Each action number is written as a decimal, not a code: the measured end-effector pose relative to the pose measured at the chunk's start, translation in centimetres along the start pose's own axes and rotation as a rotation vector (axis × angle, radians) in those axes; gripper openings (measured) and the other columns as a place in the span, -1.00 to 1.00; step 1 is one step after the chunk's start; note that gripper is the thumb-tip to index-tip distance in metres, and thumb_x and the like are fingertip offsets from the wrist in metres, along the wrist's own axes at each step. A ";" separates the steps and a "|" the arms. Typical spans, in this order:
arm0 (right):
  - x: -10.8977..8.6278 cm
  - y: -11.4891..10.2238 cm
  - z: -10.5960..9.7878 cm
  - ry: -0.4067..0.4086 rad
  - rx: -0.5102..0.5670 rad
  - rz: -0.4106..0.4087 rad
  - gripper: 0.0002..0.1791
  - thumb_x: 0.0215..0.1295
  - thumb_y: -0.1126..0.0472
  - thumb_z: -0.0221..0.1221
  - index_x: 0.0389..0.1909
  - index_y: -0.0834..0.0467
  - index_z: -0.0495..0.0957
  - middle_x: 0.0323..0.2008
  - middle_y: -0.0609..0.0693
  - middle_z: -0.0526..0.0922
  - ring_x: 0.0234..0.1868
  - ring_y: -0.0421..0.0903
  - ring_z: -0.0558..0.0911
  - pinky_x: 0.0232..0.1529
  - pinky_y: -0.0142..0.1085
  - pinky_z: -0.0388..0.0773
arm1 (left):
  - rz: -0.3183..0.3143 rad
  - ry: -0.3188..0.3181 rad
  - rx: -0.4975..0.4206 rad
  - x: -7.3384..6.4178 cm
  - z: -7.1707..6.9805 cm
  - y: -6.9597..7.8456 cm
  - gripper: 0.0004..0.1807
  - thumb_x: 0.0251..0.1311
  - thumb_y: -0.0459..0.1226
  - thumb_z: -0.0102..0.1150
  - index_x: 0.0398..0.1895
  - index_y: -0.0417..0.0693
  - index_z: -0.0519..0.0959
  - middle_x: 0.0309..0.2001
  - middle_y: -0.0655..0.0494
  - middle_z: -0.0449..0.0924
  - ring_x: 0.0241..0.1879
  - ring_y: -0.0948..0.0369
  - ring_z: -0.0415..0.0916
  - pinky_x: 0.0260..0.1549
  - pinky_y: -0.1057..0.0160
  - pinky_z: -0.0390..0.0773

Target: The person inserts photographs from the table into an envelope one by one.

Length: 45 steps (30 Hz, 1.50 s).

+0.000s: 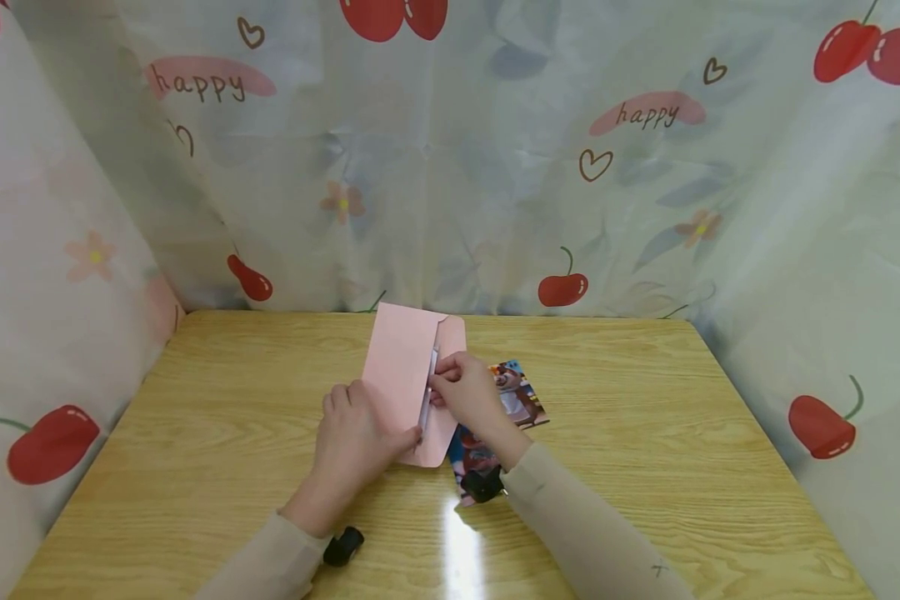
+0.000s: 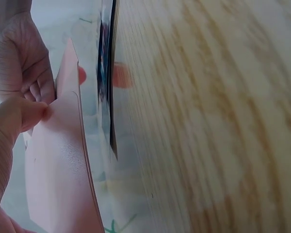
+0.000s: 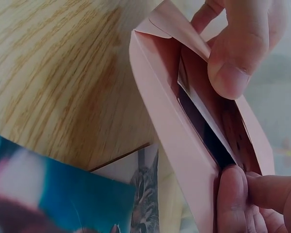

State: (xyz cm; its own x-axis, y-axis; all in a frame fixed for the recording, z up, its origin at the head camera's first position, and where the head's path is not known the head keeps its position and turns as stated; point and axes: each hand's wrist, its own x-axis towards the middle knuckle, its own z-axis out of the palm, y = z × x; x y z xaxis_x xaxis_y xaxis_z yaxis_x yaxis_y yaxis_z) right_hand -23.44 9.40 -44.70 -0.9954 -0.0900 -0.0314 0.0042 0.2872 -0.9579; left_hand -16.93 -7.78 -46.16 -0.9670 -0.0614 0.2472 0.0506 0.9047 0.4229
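A pink envelope (image 1: 403, 354) is held tilted over the table, its opening facing right and the flap folded out. My left hand (image 1: 354, 437) grips its near left side, with the thumb at the mouth. The right wrist view shows this left thumb (image 3: 233, 73) keeping the opening spread. Fingers of my right hand (image 1: 471, 393) reach into the mouth and pinch a thin card or photo (image 3: 200, 114), pale on one face and dark on the other. Much of that card is hidden inside the envelope.
Colourful printed pictures (image 1: 523, 402) lie overlapping on the wooden table (image 1: 630, 417), partly under my right wrist. A cat picture (image 3: 144, 191) shows among them. A patterned curtain (image 1: 435, 167) encloses the table's back and sides.
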 end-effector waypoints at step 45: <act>0.0 3.6 -11.3 0.094 -0.294 0.176 -0.20 0.08 -0.20 0.35 0.18 0.27 0.40 -0.01 0.16 0.56 -0.10 0.02 0.59 -0.20 -0.16 0.57 | -0.059 -0.075 0.061 0.4 -0.3 -0.7 0.18 -0.32 0.38 0.35 0.08 -0.46 0.26 -0.12 -0.28 0.31 -0.15 -0.10 0.27 -0.27 -0.04 0.48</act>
State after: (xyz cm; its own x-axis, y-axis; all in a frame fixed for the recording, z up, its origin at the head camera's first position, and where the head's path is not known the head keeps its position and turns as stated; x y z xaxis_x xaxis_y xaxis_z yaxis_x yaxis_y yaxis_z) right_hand -24.48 21.26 -44.93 -0.9864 0.0691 -0.1488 0.1620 0.5536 -0.8169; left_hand -17.29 -8.59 -46.13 -0.9839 -0.0861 0.1568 -0.0203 0.9246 0.3804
